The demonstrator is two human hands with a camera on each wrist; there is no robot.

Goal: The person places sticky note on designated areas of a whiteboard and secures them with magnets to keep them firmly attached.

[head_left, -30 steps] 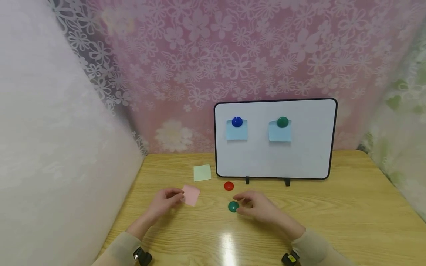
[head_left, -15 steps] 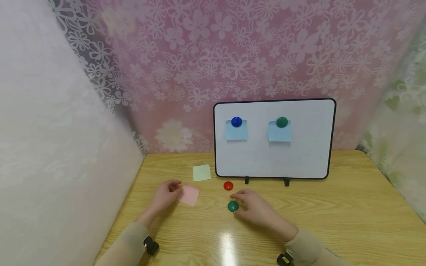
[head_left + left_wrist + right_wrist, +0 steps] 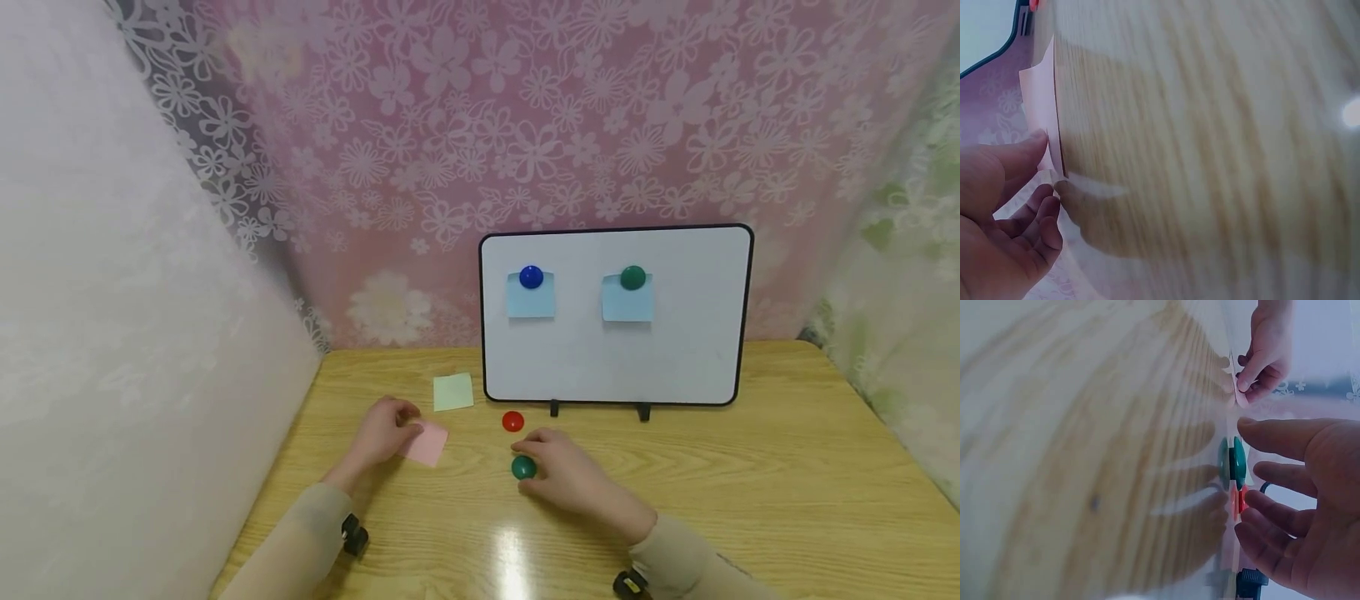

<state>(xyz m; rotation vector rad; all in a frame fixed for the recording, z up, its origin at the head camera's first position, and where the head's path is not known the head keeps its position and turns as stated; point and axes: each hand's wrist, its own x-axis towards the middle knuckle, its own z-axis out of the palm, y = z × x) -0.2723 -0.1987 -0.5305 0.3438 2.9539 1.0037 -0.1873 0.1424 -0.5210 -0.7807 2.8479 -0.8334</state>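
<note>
Left hand [image 3: 384,432]: low over the table [image 3: 442,533], fingers loosely bent, thumb lying across one edge of the pink note [image 3: 430,443]; whether it pinches the paper, cannot tell. Reaches farther over the note than one second ago.
Pink note: plain square, on the table at the left hand's fingertips.
Red disc [image 3: 513,421]: glossy, between the hands, just beyond the right fingertips.
Green disc [image 3: 522,467]: round, domed, glossy, on the table between right thumb and fingers.
Right hand [image 3: 570,475]: thumb and fingers well parted, holding nothing; now farther around the green disc.
</note>
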